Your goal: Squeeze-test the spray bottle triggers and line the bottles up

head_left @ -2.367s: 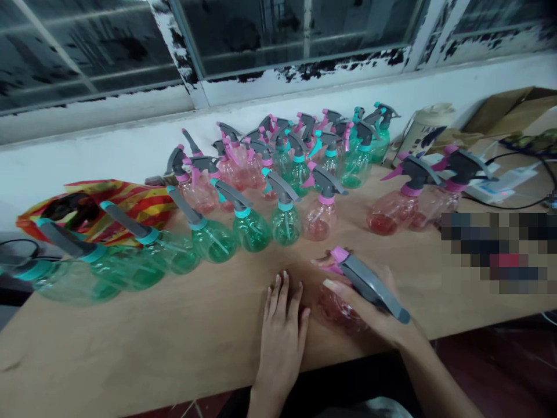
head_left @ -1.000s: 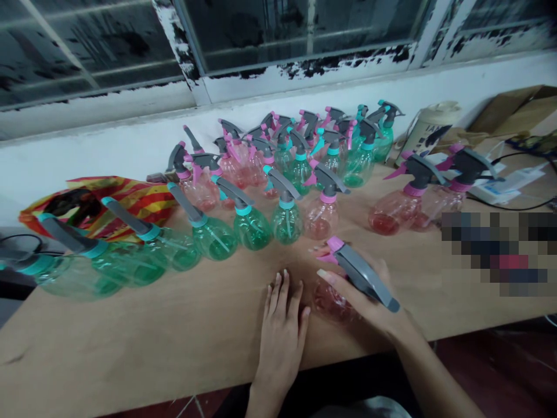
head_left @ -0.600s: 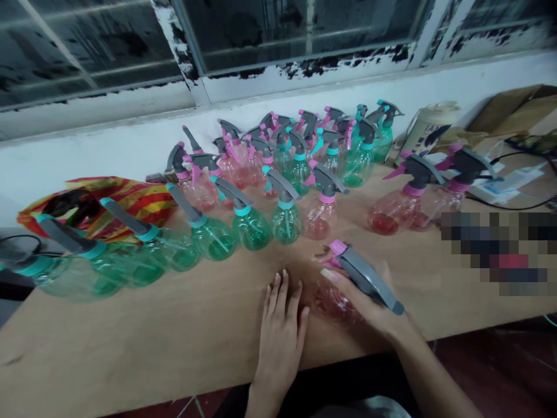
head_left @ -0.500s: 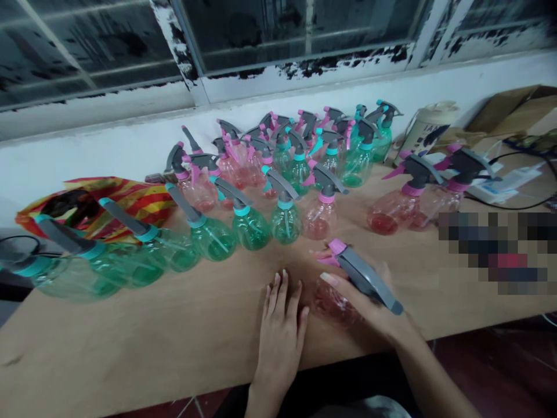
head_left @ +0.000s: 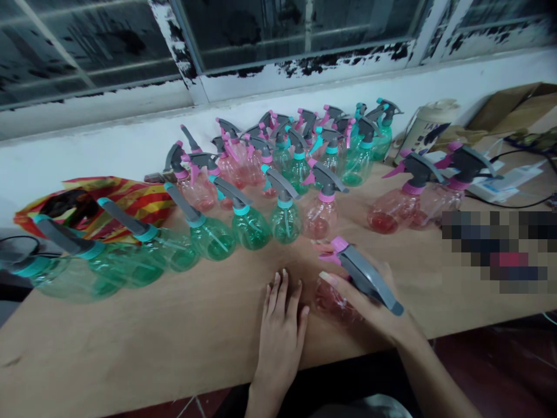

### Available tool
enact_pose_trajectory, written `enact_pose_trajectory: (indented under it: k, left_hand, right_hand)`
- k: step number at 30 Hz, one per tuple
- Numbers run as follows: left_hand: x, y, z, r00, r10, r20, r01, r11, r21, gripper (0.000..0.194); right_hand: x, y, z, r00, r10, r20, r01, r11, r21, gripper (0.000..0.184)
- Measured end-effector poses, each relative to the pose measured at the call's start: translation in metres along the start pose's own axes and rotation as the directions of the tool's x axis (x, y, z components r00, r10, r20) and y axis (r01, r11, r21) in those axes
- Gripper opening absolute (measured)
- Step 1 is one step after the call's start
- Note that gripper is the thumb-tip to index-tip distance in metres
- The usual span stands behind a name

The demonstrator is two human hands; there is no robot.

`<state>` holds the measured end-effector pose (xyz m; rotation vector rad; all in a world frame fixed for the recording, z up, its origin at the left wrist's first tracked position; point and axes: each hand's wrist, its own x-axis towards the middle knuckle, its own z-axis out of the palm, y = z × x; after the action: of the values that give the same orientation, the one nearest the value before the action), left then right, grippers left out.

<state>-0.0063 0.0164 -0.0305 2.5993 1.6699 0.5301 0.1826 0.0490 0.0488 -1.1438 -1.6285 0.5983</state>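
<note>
Pink spray bottle (head_left: 331,299) in right hand (head_left: 365,307), near edge of worktop (head_left: 183,331). Right fingers clamped around its neck, thumb on the near side, fingertips poking out past the pink trigger; rest of grip hidden. Grey spray head (head_left: 369,278): long axis runs diagonally, pink nozzle far-left, grey tail near-right by the wrist. Body sits below and left of the thumb; base contact can't be told. Left hand (head_left: 282,331) flat on worktop, fingers slightly apart, holding nothing, thumb just beside the body, small gap. Nozzle side faces 1 standing pink bottle (head_left: 319,223), next to green bottle (head_left: 286,223). 2 pink bottles stand farther right, well apart from both hands.
</note>
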Motion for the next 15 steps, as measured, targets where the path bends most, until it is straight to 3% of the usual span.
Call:
enact_pose_trajectory:
  k: [5,10,15]
  left_hand:
    - [-0.0001,0.0004,-0.0003,1.000,0.001,-0.003,-0.001,1.000,-0.007,0.045]
    - [0.0003,0.0011,-0.0018,1.000,0.006,0.010,-0.007,1.000,0.007,0.046]
    - [0.0007,0.0008,-0.0018,1.000,0.009,0.012,-0.009,1.000,0.007,0.047]
  right_hand:
    - [0.0000,0.0008,-0.0010,1.000,0.008,0.029,-0.008,1.000,-0.014,0.017]
    - [0.0020,0.0018,-0.0016,0.998,0.014,0.064,-0.014,1.000,0.000,0.025]
    - [0.0037,0.0025,-0.0025,0.999,-0.013,0.044,0.012,1.000,0.014,0.019]
